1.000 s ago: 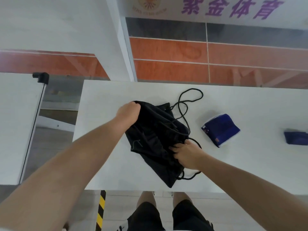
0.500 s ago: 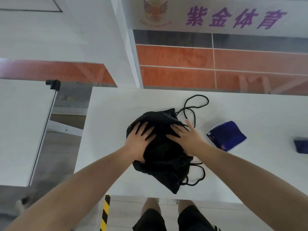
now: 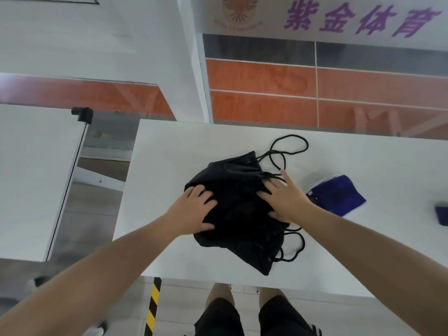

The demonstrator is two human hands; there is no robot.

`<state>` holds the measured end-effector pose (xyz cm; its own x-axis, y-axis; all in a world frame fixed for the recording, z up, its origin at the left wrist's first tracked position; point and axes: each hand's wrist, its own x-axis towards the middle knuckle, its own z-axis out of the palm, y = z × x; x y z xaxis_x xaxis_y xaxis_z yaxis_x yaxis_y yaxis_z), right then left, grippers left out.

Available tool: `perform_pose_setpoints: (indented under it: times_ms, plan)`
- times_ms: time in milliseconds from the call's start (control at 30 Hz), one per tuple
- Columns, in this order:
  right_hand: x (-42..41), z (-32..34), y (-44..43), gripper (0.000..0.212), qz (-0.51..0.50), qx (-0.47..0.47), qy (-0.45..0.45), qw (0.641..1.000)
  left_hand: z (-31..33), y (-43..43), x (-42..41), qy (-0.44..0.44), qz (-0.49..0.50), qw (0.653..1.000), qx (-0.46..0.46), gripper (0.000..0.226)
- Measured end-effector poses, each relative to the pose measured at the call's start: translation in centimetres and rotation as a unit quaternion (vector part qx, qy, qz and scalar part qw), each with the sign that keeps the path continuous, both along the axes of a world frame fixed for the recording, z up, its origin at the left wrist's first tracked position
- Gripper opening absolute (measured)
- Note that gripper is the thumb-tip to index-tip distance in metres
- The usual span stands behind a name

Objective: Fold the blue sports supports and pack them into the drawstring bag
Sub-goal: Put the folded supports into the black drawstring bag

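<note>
Both flat hands, the left hand [image 3: 194,209] and the right hand [image 3: 284,198], press down on the black drawstring bag [image 3: 238,204] on the white table [image 3: 169,151], gripping nothing, with a folded blue support [image 3: 338,195] just beside it.

— What's around you?
— My white table [image 3: 169,146], another white one [image 3: 36,178] to my left, grey floor [image 3: 92,214] between.
— And ahead?
— Orange wall tiles [image 3: 266,93] under a purple-lettered sign [image 3: 358,20], white pillar [image 3: 191,81] beside.
</note>
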<state>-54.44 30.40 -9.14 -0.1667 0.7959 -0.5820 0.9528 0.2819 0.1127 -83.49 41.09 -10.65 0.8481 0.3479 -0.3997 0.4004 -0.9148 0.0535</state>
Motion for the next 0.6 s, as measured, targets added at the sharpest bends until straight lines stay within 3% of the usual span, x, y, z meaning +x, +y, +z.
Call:
perform_pose_setpoints:
  times_ms: [67,133,200,300,467,600]
  plan:
    - [-1.0,0.2,-0.6,0.035,0.040,0.146,0.067,0.986,-0.6,-0.3,0.2,-0.082,-0.031,0.996,0.021,0.047]
    - [-2.5,-0.3,-1.0,0.018,0.080,0.229,0.145,0.959,-1.2,-0.2,0.8,-0.100,-0.047,0.993,0.041,0.037]
    - [-4.2,-1.2,-1.1,0.026,0.092,0.194,0.185,0.959,-1.6,0.2,1.8,-0.063,-0.041,0.997,0.025,0.057]
    - [-5.9,-2.3,-1.0,0.058,0.049,0.061,0.175,0.981,-2.0,1.7,3.3,0.005,-0.027,1.000,0.003,0.083]
    - [-5.7,-2.5,-4.3,0.049,0.083,0.004,0.185,0.979,-2.4,5.1,4.8,0.100,0.021,0.995,0.008,0.112]
    - [-4.8,-2.3,-6.8,0.057,0.058,-0.037,0.206,0.976,-2.0,6.3,5.9,0.102,0.028,0.994,0.002,0.113]
